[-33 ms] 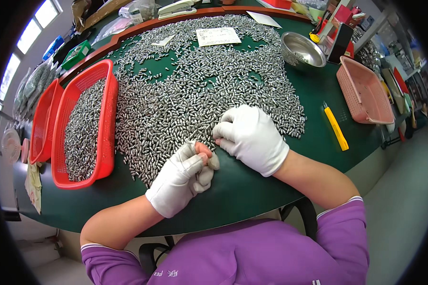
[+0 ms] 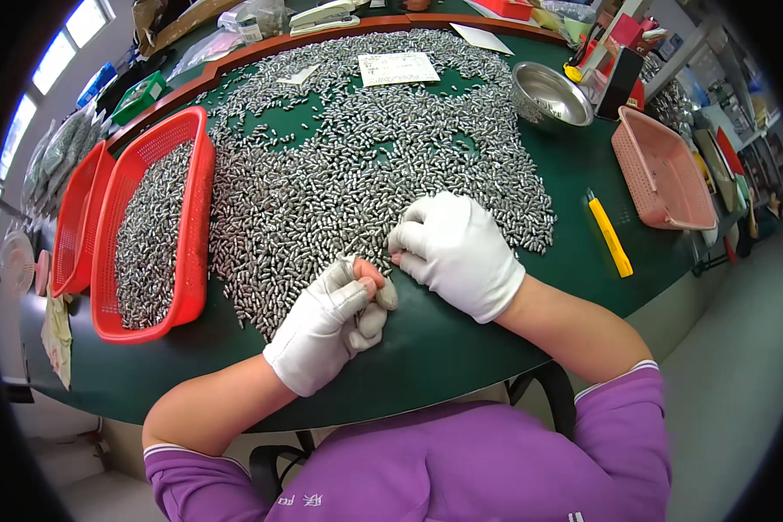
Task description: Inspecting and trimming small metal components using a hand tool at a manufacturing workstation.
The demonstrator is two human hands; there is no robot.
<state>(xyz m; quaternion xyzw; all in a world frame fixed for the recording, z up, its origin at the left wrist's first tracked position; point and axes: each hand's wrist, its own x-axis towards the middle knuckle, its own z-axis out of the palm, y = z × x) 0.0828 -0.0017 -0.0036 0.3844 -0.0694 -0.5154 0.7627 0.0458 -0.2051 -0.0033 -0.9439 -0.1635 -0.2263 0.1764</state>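
Observation:
A broad, single-layer spread of small shiny metal pieces (image 2: 313, 196), stubby and rounded, covers much of the green table. At its near edge my left hand (image 2: 324, 329), in a white glove with bare fingertips showing, is closed with thumb and fingers pressed together. Whatever lies between those fingers is too small to make out. To its right, my gloved right hand (image 2: 461, 257) rests over the border of the spread, its fingers bent and drawn together close to the pieces. Its palm side is turned away, so what the fingertips hold is hidden. A small gap separates the hands.
Left of the spread stands a red basket (image 2: 202, 183) filled with like pieces, beside another red basket (image 2: 68, 235). On the right are a yellow cutter knife (image 2: 611, 237), a pink basket (image 2: 628, 165) and a steel bowl (image 2: 531, 103). A written paper slip (image 2: 398, 69) lies atop the pieces.

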